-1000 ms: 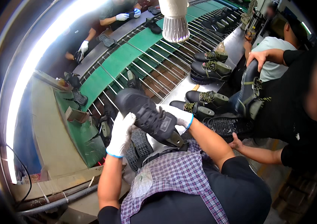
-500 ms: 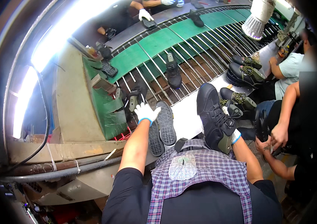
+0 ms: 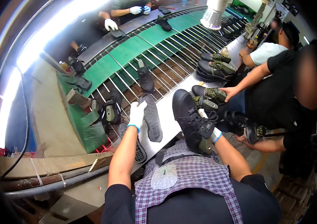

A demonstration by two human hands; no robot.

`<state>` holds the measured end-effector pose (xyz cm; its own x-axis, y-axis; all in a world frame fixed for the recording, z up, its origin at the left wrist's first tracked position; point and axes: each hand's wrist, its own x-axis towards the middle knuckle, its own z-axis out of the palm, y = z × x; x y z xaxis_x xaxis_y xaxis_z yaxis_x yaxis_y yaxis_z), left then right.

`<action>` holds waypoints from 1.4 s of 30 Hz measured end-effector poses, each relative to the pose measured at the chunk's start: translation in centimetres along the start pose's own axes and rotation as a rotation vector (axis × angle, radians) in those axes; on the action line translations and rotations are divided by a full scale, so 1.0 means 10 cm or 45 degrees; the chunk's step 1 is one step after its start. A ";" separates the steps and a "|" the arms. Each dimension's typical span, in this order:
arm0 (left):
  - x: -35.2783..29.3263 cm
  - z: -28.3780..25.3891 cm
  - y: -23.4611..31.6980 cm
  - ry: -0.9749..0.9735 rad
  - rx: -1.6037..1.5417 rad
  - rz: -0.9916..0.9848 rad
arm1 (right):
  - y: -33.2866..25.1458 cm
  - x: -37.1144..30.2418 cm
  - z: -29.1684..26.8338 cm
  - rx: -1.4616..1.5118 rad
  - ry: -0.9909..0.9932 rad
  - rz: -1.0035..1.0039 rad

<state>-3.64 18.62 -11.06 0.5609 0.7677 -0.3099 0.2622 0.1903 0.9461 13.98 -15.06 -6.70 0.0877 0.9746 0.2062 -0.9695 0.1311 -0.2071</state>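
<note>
My left hand [image 3: 137, 114], in a white glove with a blue cuff, grips the side of a grey shoe sole [image 3: 153, 121], tread facing up. A second sole [image 3: 140, 152] lies partly hidden beside my left forearm. My right hand [image 3: 215, 135], also gloved, holds a black lace-up shoe [image 3: 189, 118] above the white ledge. Most of that hand is hidden behind the shoe; a white fingertip shows by the laces. A grey-green piece [image 3: 204, 145] shows at the shoe's heel end.
Beyond the ledge [image 3: 170, 108] runs a curved rack of metal rods [image 3: 158, 58] over a green belt [image 3: 119, 61]. A black shoe [image 3: 145, 76] rests on the rods. Shoes with green laces [image 3: 218, 69] stand at right, where a co-worker's hand [image 3: 230, 93] touches one. A lamp [image 3: 213, 16] hangs above.
My left hand has closed on the sole's side, and that sole has shifted away from the other. My right hand still holds the shoe. The co-worker at right has reached to a green-laced shoe. The view has shifted.
</note>
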 end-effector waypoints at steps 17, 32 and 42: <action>-1.85 0.57 0.56 -0.190 0.048 0.390 | 0.57 -0.83 -0.44 -0.026 0.684 0.140; -2.00 0.36 0.89 -0.618 0.339 0.544 | 0.86 -0.66 0.18 0.072 1.100 0.344; -2.05 0.33 0.89 -0.627 0.152 0.285 | 0.87 -0.59 0.10 -0.189 1.110 0.331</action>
<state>-10.26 2.56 3.43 0.9066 0.3990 -0.1374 0.1656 -0.0369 0.9855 4.79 -19.86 -8.81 0.0708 0.7606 -0.6453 -0.9488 -0.1483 -0.2789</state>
